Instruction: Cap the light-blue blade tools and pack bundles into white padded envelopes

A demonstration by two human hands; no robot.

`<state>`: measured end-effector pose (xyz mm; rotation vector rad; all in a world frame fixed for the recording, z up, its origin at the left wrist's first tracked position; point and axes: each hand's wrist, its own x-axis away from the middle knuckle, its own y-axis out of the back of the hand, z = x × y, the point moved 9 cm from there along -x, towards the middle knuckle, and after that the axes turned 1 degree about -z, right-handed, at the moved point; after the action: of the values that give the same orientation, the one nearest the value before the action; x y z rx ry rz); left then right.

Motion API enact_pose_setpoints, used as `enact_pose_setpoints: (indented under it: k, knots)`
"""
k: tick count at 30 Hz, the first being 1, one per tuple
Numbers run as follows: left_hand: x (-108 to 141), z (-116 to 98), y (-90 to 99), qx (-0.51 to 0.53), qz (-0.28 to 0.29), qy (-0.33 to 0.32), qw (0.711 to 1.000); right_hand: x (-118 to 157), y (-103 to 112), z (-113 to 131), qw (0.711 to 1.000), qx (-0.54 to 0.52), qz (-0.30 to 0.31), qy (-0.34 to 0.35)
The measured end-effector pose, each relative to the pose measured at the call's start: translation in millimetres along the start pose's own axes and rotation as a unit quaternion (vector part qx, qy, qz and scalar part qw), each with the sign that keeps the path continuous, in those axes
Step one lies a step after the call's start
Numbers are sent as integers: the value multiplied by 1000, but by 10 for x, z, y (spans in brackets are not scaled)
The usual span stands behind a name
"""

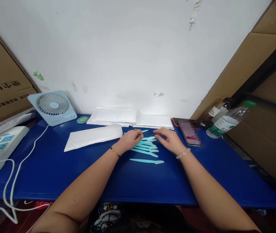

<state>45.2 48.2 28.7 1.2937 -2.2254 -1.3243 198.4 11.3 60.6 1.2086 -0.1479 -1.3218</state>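
Note:
Several turquoise eyebrow razors (144, 149) lie roughly side by side on the blue table, handles to the left and blade ends to the right. A single razor (146, 160) rests apart, closer to the table's front. Over the handle ends, my left hand (129, 139) has its fingers curled together; whatever is between them is hidden. Another turquoise piece (144, 131) shows just behind that hand. My right hand (169, 139) hovers by the blade ends, thumb and forefinger apart, with nothing visible between them. Left of my left hand lies a white plastic packet (91, 137).
Flat white packets (113, 115) are stacked against the wall. On the left are a blue fan (54, 105), a power strip (9, 137) and white cables (32, 149). To the right sit a phone (188, 132), a green-capped bottle (225, 124) and a dark-capped bottle (217, 111).

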Motion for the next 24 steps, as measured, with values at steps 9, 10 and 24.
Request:
enact_pose_setpoints:
  k: [9,10,24]
  knots:
    - [-81,351,50,-206,-55,87,973,14,-232,-574,980,164,68,-95]
    - [-85,364,40,-203,-45,91,974,14,-256,-563,977,176,74,-100]
    - [-78,280,89,-148,-45,69,986,113,-173,-695,956,-189,-25,-222]
